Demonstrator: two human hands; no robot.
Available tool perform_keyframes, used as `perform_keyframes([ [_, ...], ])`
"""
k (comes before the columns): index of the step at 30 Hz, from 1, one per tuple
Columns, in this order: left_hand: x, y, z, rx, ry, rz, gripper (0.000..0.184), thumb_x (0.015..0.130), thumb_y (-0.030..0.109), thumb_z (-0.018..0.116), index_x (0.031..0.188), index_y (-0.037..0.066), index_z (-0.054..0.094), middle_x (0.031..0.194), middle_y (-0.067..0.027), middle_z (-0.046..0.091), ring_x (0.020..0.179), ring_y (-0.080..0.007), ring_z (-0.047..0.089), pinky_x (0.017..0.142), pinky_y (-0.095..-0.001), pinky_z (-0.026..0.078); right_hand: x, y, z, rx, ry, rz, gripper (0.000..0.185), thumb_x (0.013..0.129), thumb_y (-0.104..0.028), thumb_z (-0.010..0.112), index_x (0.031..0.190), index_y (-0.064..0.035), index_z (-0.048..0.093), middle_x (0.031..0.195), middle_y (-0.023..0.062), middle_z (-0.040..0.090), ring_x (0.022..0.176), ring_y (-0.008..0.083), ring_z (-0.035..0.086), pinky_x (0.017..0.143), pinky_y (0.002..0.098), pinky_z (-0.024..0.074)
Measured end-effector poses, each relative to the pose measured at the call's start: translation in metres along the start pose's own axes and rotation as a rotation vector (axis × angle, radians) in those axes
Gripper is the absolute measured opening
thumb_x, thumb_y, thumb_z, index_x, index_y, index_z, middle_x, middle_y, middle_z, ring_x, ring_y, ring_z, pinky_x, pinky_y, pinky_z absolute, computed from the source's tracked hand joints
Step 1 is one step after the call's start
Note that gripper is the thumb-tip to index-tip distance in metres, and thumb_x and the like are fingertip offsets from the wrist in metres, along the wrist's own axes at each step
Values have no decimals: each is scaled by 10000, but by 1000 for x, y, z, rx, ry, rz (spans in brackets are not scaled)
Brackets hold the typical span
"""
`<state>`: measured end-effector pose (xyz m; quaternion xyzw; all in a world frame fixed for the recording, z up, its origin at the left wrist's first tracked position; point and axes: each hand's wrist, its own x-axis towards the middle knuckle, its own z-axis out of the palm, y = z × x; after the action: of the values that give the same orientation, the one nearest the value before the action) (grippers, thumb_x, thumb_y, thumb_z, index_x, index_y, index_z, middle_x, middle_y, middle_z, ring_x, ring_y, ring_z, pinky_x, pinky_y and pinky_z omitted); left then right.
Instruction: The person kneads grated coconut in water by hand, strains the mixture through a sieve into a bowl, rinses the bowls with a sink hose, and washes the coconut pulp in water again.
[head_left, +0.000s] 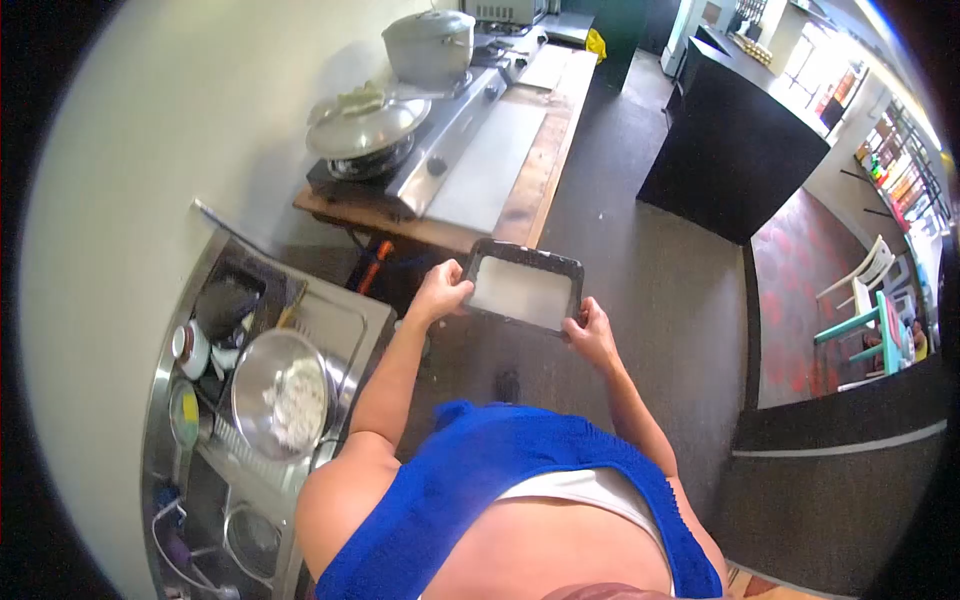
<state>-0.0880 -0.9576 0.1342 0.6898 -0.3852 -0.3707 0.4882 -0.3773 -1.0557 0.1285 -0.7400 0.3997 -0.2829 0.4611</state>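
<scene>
In front of me, above the floor, I carry a dark rectangular baking pan (579, 290) with something white and flat inside it. My left hand (441, 292) is closed on the pan's left end, thumb over the rim. At its right end, my right hand (592, 328) grips the near corner. To the left, a steel mixing bowl (250, 385) with white, lumpy contents (298, 400) sits on the metal sink counter (345, 300). Neither hand touches the bowl.
Ahead on the left, a wooden table (545, 170) bears a gas stove (420, 180), a lidded wok (385, 120) and a large grey pot (430, 50). A black counter (735, 140) stands at right. Dishes and a strainer (252, 540) lie around the sink.
</scene>
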Motion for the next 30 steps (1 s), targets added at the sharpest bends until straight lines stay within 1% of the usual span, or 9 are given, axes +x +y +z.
perform_keyframes([
  [4, 108, 11, -5, 140, 10, 24, 210, 712, 134, 624, 824, -21, 536, 707, -92, 594, 669, -153, 583, 575, -329, 498, 91, 39, 13, 76, 59, -47, 176, 768, -63, 599, 817, -19, 436, 705, 60, 557, 633, 112, 577, 498, 261, 464],
  [9, 212, 4, -12, 437, 83, 41, 279, 710, 190, 610, 888, -15, 549, 822, -195, 634, 800, -319, 617, 711, -388, 471, 177, 28, 27, 31, 99, -16, 185, 738, -109, 608, 784, -28, 448, 664, 21, 490, 605, 104, 468, 535, 274, 408],
  [11, 249, -3, -15, 437, 145, 98, 243, 720, 159, 575, 897, -4, 540, 823, -197, 635, 807, -324, 623, 726, -406, 475, 216, 36, 37, 5, 140, 3, 189, 723, -127, 607, 765, -32, 450, 640, 9, 454, 598, 102, 420, 524, 277, 381],
  [15, 307, -13, -17, 367, 207, -173, 207, 711, 84, 511, 906, 20, 544, 758, -194, 635, 722, -324, 640, 685, -408, 502, 284, 50, 54, 63, 114, -43, 179, 724, -115, 602, 773, -36, 449, 637, 9, 463, 591, 91, 434, 518, 267, 386],
  [17, 322, -2, -17, 335, 251, -246, 239, 699, 75, 538, 933, 33, 563, 816, -195, 645, 815, -330, 639, 746, -403, 496, 318, 67, 64, 146, 71, 86, 183, 725, -110, 609, 790, -35, 454, 638, 9, 471, 576, 88, 439, 511, 261, 393],
  [20, 361, -19, -16, 564, 439, -134, 314, 692, 76, 591, 1005, 63, 592, 921, -196, 651, 938, -337, 619, 823, -400, 478, 362, 92, 80, 139, 50, -9, 209, 722, -115, 628, 796, -29, 452, 641, 9, 477, 566, 93, 444, 512, 264, 404],
  [23, 385, -15, -18, 488, 511, -294, 327, 688, 75, 624, 1013, 94, 598, 930, -174, 656, 943, -333, 620, 821, -402, 485, 391, 91, 82, 37, 58, -137, 221, 718, -125, 643, 784, -26, 458, 658, 25, 497, 569, 111, 467, 522, 269, 417],
  [29, 429, -33, -28, 480, 614, -326, 348, 727, 93, 625, 1069, 103, 561, 998, -180, 640, 969, -341, 612, 820, -416, 488, 431, 79, 96, 426, -160, 173, 240, 742, -113, 637, 887, -4, 480, 751, 87, 566, 644, 152, 552, 592, 309, 464],
  [30, 433, -37, -27, 499, 656, -304, 333, 741, 113, 615, 1068, 101, 558, 991, -182, 640, 955, -356, 611, 808, -432, 487, 435, 76, 94, 367, -175, 103, 216, 771, -78, 623, 917, -25, 473, 793, 58, 560, 674, 116, 545, 590, 278, 462],
])
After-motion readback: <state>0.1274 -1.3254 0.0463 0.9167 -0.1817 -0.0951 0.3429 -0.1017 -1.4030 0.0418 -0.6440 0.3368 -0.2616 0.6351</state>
